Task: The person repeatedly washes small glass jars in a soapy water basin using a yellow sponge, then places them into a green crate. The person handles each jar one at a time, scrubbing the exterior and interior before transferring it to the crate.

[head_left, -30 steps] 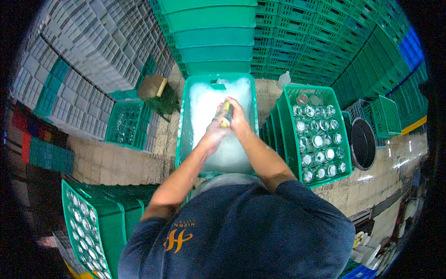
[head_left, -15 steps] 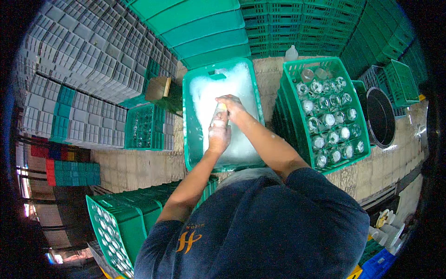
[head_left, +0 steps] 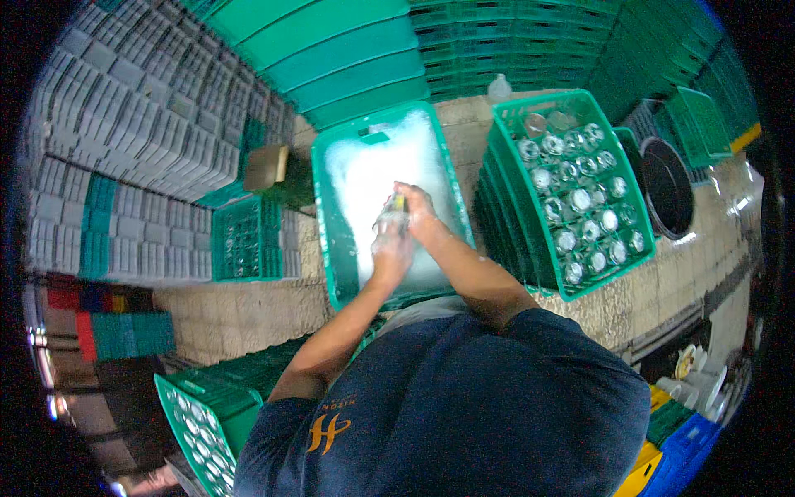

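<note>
Glass [head_left: 390,219] wants even pressure, I judge, so my left hand [head_left: 392,248] curls its fingers round it while my right hand [head_left: 417,209] pinches the yellow sponge [head_left: 400,202] against it.

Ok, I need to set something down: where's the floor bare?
Bare floor shows between the small left crate and near left crate, and, at right, nearer than the black bin. Crowded: the foamy tub under left hand and right hand, and the rear, with stacked crates.

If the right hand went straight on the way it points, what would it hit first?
Ahead of the right hand is the foam in the tub, probably met first, though depth is hard to judge.
</note>
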`<state>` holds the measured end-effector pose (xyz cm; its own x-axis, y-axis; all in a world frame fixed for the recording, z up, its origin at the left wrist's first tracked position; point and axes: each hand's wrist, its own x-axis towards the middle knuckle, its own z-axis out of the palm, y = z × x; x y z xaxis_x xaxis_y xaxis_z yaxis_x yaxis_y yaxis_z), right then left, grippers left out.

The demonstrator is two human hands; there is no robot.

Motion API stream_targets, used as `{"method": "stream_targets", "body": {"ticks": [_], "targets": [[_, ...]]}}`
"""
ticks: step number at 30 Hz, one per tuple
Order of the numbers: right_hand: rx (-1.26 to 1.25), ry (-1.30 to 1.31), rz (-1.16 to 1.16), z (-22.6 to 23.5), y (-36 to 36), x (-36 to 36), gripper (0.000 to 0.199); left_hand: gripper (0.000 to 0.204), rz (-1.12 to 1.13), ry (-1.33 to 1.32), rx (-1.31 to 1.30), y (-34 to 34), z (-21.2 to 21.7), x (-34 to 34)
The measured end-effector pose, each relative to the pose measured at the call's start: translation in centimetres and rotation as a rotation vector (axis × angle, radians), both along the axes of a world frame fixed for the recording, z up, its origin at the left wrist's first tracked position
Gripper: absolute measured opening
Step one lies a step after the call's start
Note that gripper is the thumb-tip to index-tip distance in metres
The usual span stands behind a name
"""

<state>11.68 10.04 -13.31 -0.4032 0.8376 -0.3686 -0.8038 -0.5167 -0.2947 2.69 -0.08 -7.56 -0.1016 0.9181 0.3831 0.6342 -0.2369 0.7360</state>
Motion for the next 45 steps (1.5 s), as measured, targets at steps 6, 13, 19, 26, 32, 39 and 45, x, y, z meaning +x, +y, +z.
{"method": "stream_targets", "body": {"ticks": [6, 13, 19, 26, 32, 39, 45], "targets": [[0.285, -0.677, 0.396, 0.0, -5.3, 2.1, 0.062, 0.018, 0.113, -0.088, -0.202, 1.1, 1.7, -3.6], [0.595, -0.822, 0.277, 3.6, -9.7, 3.1, 0.094, 0.043, 0.291, -1.187, -0.696, 9.3, -5.6, -5.6], [0.173, -0.454, 0.065, 6.0, -12.0, 5.4, 0.087, 0.043, -0.395, 1.045, -0.742, 7.7, -23.0, -9.5], [0.150, -0.453, -0.258, 5.9, -9.8, 4.9, 0.064, 0.037, -0.404, 0.203, -0.887, 5.9, -22.6, -7.7], [-0.174, -0.687, -0.311, 5.0, -6.4, 2.4, 0.069, 0.036, -0.013, -0.212, 0.111, 3.6, -2.7, -4.0], [0.003, -0.315, -0.043, 6.3, -4.3, -3.6, 0.071, 0.046, 0.214, -0.076, -0.415, 2.8, 6.2, -2.4], [0.052, -0.104, 0.236, 9.6, -4.1, -5.1, 0.073, 0.037, 0.274, 0.362, 0.335, 1.1, 7.7, -4.5]]}}
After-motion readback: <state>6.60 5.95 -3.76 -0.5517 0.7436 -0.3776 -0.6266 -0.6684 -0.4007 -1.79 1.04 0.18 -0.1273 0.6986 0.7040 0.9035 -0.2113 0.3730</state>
